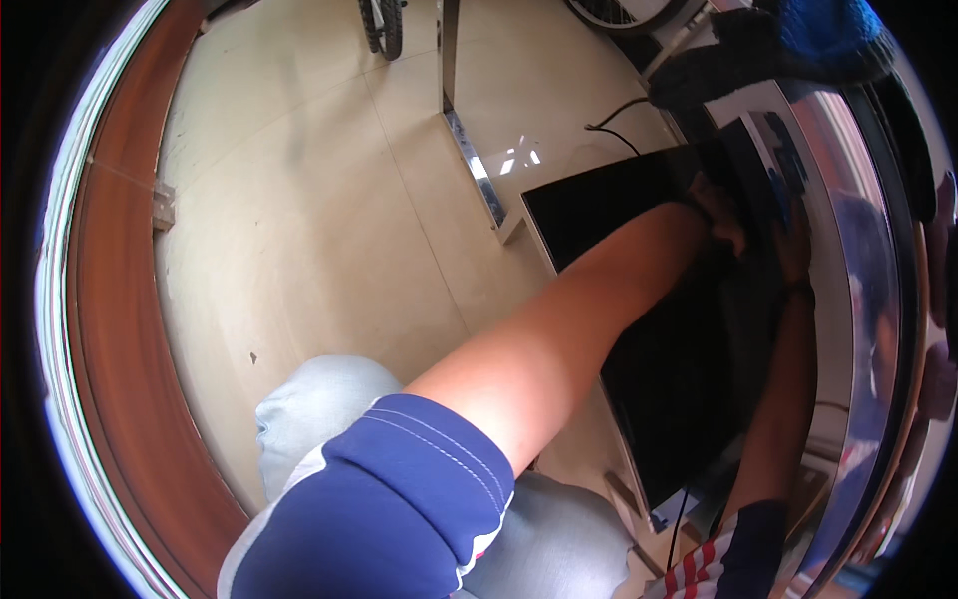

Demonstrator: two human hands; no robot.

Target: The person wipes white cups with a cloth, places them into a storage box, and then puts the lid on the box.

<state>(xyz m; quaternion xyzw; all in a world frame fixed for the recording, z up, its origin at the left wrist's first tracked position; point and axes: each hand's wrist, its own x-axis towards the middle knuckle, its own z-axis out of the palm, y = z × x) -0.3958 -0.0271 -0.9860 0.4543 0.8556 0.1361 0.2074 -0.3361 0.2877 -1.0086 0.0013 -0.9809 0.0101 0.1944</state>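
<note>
A large glossy black flat panel [659,429] with a thin silver edge, much like a television screen, is tilted at the right. Across it reaches my left arm, and my left hand [717,215] is over the dark surface near its upper part; shadow blurs the fingers, so their grip is unclear. My right hand [795,240] is beside the panel's far right side, close to a small dark and blue patch I cannot identify. Its fingers are too dim to make out.
A cable [677,529] runs by the panel's lower corner, and another cable [614,132] lies beyond its top. A metal leg [474,165] stands on the tiled floor [319,220]. Bicycle wheels [384,25] show farther off. Black and blue fabric [778,55] is at upper right; a brown wooden edge [125,299] curves along the left.
</note>
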